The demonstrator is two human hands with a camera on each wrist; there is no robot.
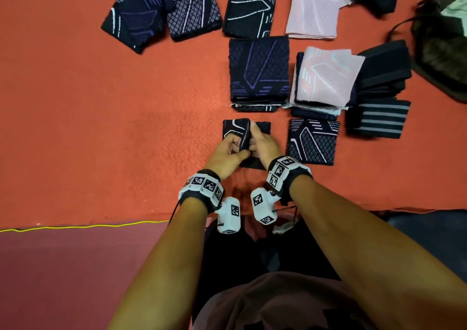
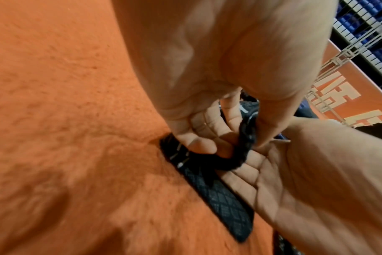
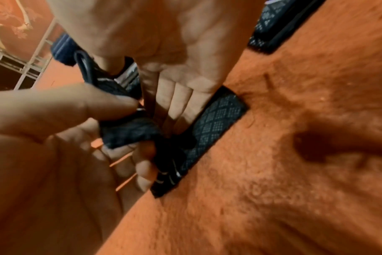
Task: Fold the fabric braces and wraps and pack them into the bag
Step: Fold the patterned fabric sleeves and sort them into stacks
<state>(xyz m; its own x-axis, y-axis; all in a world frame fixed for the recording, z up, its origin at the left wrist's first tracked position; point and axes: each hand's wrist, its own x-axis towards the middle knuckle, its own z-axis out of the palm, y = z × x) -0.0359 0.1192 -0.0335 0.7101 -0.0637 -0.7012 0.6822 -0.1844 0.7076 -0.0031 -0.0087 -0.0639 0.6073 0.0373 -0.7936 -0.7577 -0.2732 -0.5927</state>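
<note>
- We see a dark knit brace (image 1: pixel 233 130) with pale line work and a diamond mesh pattern lying on the orange carpet (image 1: pixel 101 127), straight ahead of the person and near the carpet's front edge.
- One side of it is lifted into a raised fold along the middle, while the rest lies flat.
- The left hand (image 1: pixel 227 154) pinches that raised fold, thumb on one face and curled fingers (image 2: pixel 199 143) tucked under the flap.
- The right hand (image 1: pixel 264 144) lies flat on the brace with straight fingers (image 3: pixel 177 101) pressing the flat half down beside the fold.
- Just to the right of it we count one folded dark brace with lilac lines (image 1: pixel 312 141), lying flat and apart from the one in hand.
- Beyond these stand three stacks side by side: a dark purple-lined stack (image 1: pixel 259 73), a stack topped by a pink piece (image 1: pixel 326 77), and a black stack with grey-striped wraps (image 1: pixel 379 110).
- Farther back we count three dark folded pieces and one pink piece (image 1: pixel 313 12) in a loose row; more dark pieces at the top edge are cut off, so we cannot count them.
- A dark bag (image 1: pixel 442 49) sits at the right edge, close to the black stack.
- Open carpet spreads to the left of the hands; the front edge of the carpet meets a maroon floor (image 1: pixel 63 274) with a thin yellow cord (image 1: pixel 88 226) along it.
</note>
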